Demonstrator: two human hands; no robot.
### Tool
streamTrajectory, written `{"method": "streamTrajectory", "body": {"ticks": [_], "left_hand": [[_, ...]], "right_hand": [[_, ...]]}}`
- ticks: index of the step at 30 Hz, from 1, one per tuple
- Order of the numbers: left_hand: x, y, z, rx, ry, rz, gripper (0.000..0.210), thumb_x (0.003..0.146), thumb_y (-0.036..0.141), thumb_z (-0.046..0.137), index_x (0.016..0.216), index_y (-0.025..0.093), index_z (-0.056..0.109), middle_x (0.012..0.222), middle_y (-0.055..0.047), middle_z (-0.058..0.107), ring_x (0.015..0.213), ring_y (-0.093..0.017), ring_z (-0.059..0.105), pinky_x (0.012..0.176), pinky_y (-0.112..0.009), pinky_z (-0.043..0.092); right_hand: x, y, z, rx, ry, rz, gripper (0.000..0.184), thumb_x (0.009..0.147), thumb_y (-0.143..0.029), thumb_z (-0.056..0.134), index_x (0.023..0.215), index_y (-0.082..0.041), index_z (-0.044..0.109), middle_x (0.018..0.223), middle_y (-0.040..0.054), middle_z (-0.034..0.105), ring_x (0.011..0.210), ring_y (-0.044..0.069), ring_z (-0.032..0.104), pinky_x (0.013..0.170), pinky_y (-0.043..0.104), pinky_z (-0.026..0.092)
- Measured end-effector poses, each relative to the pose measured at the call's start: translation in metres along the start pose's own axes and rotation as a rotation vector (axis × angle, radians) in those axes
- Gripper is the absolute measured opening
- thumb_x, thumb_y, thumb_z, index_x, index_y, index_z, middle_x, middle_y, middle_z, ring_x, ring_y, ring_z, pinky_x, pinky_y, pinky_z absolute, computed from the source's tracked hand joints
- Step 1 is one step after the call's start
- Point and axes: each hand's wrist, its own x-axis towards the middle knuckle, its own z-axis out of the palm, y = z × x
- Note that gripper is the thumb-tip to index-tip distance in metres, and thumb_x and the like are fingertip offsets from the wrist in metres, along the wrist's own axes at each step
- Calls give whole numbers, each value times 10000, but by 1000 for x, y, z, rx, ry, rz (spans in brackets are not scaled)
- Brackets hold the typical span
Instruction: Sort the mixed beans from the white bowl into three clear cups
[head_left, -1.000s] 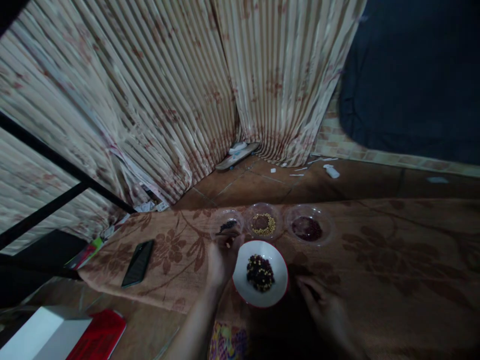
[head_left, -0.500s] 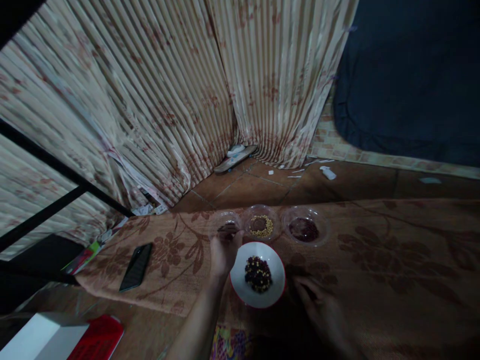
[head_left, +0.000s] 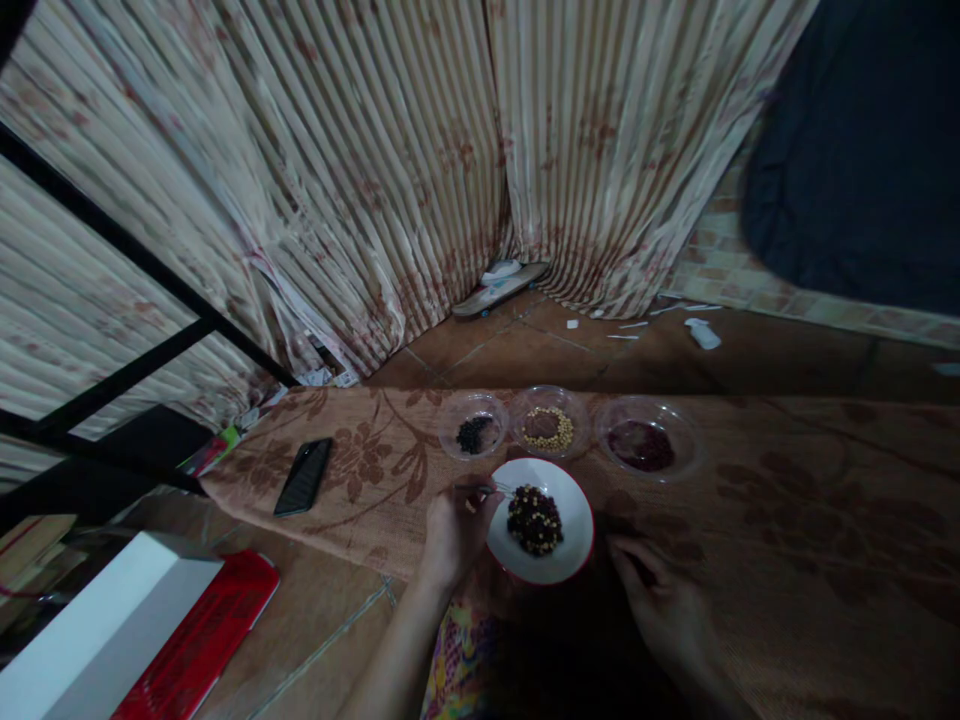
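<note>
My left hand (head_left: 459, 530) is closed on thin metal tweezers (head_left: 499, 488), whose tips reach over the left rim of a white bowl (head_left: 576, 520) with a red edge. Inside that bowl lies a mixed pile of dark and yellow beans (head_left: 534, 520). My right hand (head_left: 660, 590) rests on the cloth to the right of the bowl, fingers loosely apart and holding nothing visible. Behind the bowl stand three transparent plastic bowls in a row: one with black beans (head_left: 472, 434), one with yellow beans (head_left: 553, 428) and one with dark red beans (head_left: 641, 445).
A brown floral cloth (head_left: 375, 470) covers the low table. On its left part lies a black phone (head_left: 303, 476). A white box (head_left: 112, 620) and a red flap (head_left: 217, 625) are at lower left. Beyond the table are a skateboard (head_left: 499, 290) and striped curtains (head_left: 360, 180).
My left hand has come back from the black-bean bowl to the white bowl's left rim, tweezers now over it. My right hand stays beside the bowl. The view has shifted slightly.
</note>
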Motion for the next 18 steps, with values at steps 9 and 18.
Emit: {"method": "streamTrajectory", "body": {"ticks": [9,18], "left_hand": [[3,-6,5,20,-44,45,143,846,292,635,902,203,733,803,-19,726,669,-135,646,641,-228,477],[11,-2,5,64,-79,101,125,861,265,626,913,214,728,817,-17,738,698,-144,663,687,-239,496]], "right_hand": [[1,-2,-2,-38,-3,-10,364,906,-517,475,956,-262,729,1009,39,748,904,215,714,756,300,559],[2,-5,-3,-40,6,-29,352,898,-505,485,939,-259,733,984,43,753,899,215,717,754,293,564]]}}
